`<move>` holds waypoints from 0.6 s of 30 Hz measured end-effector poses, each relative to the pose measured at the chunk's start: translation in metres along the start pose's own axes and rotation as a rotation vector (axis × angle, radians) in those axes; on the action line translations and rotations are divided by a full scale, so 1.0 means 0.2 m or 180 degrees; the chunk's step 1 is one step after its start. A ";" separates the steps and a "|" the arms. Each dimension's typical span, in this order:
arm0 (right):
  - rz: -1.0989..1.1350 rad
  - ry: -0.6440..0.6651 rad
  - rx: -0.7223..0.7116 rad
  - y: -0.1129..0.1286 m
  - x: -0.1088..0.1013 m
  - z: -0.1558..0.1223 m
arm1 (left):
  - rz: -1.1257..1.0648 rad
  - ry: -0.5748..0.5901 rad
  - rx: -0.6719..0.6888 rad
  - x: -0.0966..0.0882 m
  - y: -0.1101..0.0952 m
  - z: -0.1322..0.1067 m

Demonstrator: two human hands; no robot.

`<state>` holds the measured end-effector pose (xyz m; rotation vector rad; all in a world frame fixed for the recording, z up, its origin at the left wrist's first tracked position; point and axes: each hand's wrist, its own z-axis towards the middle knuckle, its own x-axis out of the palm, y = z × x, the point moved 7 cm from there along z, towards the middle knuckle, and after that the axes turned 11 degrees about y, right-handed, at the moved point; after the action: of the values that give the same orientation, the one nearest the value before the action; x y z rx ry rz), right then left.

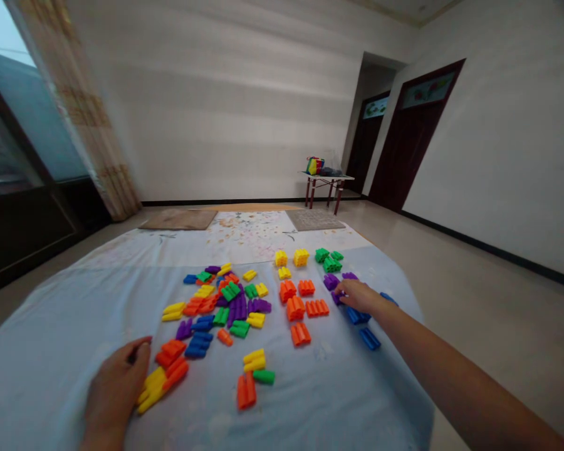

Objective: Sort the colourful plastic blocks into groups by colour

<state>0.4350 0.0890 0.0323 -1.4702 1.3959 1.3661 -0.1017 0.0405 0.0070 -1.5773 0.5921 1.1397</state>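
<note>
My right hand (352,294) is over the right side of the table, its fingers closed on a purple ribbed plastic block (336,299). Close by are another purple block (331,281) and a blue block (370,339). At the lower left my left hand (117,388) rests with curled fingers, thumb near the index finger; no object shows in it. Beside it lie a yellow block (151,389) and an orange block (170,353). A mixed pile with a purple block (237,307) and a green block (230,290) spreads across the left middle.
Orange blocks (296,307), yellow blocks (301,257) and green blocks (332,264) lie grouped by colour at the right. A pale blue cloth (310,394) covers the table. Two mats (181,219) lie on its far end. A small side table (329,178) stands behind.
</note>
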 end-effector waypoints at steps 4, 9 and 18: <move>-0.0017 -0.0031 -0.0051 0.02 -0.01 -0.01 | -0.0319 0.0203 -0.0125 0.00 -0.01 -0.04; 0.0212 -0.0584 -0.0450 0.25 -0.13 -0.07 | -0.0332 0.0202 -0.0040 0.02 0.00 -0.03; 0.0216 -0.0244 -0.1309 1.04 -0.10 0.01 | -0.0082 0.0212 0.0149 0.03 -0.03 -0.03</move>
<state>0.2362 0.0564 0.0884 -1.6148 1.1707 1.8131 -0.0911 0.0379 0.0039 -1.5833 0.6365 1.0502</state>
